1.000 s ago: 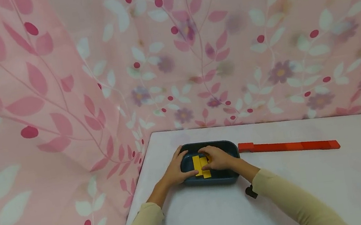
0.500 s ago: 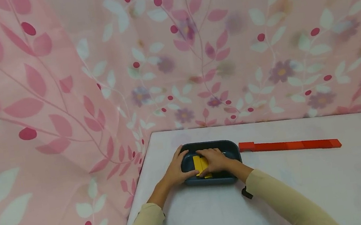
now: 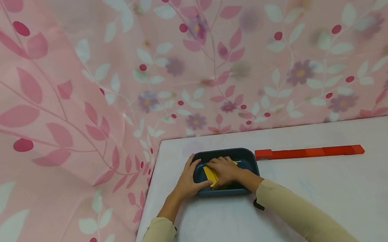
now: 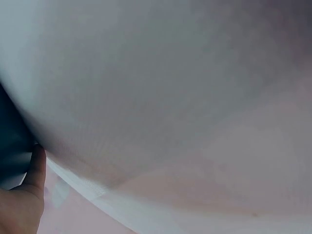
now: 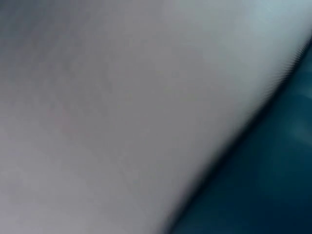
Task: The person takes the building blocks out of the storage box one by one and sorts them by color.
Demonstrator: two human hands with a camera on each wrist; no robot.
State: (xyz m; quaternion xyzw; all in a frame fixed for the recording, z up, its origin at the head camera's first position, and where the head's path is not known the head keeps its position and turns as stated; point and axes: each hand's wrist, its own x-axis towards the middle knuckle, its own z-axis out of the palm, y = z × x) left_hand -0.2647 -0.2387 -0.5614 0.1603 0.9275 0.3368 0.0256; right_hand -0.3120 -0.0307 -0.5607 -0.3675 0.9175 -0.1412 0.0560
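Observation:
A dark blue rectangular tray (image 3: 232,192) stands on the white table with yellow blocks (image 3: 209,175) inside. At its left end my left hand (image 3: 187,181) holds the rim, fingers at the back corner and thumb reaching over the inside beside the yellow. My right hand (image 3: 225,170) reaches down into the tray, its fingers and thumb curled round the yellow blocks and hiding most of them. A bit of yellow shows beyond its knuckles. The left wrist view catches the left hand (image 4: 22,207) against the tray (image 4: 12,131); only the tray (image 5: 263,185) and pale cloth appear in the right one.
A row of red blocks (image 3: 310,152) lies in a line on the table (image 3: 339,200), starting close by the tray's right end. Pink leaf-patterned cloth (image 3: 224,71) hangs behind the table and along its left side.
My right hand has shifted left over the yellow blocks, its fingers drawing round them. The blocks have turned and slid slightly. The left hand keeps its place on the tray.

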